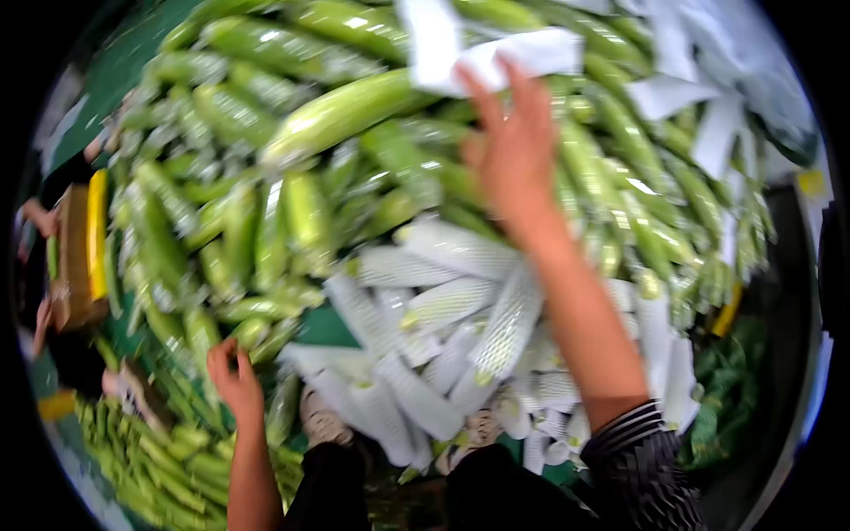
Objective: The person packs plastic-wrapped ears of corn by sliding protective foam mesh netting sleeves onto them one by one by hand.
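My right hand (518, 142) reaches over the heap, its fingers stretched and apart. Its fingertips overlap a white foam sleeve (540, 55) that lies across the end of a long green gourd (354, 111); I cannot tell whether they grip it. My left hand (237, 380) is at lower left, fingers loosely bent and apart, nothing visible in them. It is nearest to the film-wrapped green gourds (202, 341) at the heap's lower edge. Between my arms lie several gourds in white foam nets (434, 305).
Many film-wrapped gourds (274, 53) fill the upper area. More white foam sleeves (677, 93) hang at upper right. Smaller green vegetables (150, 469) lie at lower left. At far left, another person's hand (40, 217) is beside a cardboard box (75, 257). My shoes (323, 420) are below.
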Available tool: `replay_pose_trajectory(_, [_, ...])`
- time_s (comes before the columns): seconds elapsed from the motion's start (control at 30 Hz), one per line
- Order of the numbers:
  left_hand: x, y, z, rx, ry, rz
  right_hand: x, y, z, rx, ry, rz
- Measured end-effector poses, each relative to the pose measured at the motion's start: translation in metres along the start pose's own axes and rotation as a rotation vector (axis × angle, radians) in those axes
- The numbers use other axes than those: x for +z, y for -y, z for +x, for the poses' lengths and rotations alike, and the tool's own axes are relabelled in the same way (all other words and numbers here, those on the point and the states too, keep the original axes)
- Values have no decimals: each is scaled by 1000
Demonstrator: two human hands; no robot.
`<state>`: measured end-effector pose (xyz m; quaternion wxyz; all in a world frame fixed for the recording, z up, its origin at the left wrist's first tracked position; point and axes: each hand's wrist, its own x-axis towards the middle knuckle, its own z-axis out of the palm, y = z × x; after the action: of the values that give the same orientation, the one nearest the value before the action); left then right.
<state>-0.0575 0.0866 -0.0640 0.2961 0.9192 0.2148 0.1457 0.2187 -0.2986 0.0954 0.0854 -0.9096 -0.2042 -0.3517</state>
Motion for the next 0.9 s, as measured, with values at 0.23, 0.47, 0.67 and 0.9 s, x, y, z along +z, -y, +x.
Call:
replay_pose_trajectory(0.23, [-4, 101, 60, -202, 15, 448, -8, -12, -7, 356, -303, 541])
replay_pose_trajectory(0.47, [-5, 87, 122, -509, 379, 505, -95, 91, -163, 444, 606, 1282])
replay_pose_trajectory(0.67, [-68, -40, 54, -155, 80, -439, -83, 135, -196, 1022, 858, 1636])
replay_pose_trajectory(0.9, [-31, -128, 34, 396, 130, -918, -54, 151, -195, 1270, 733, 1609])
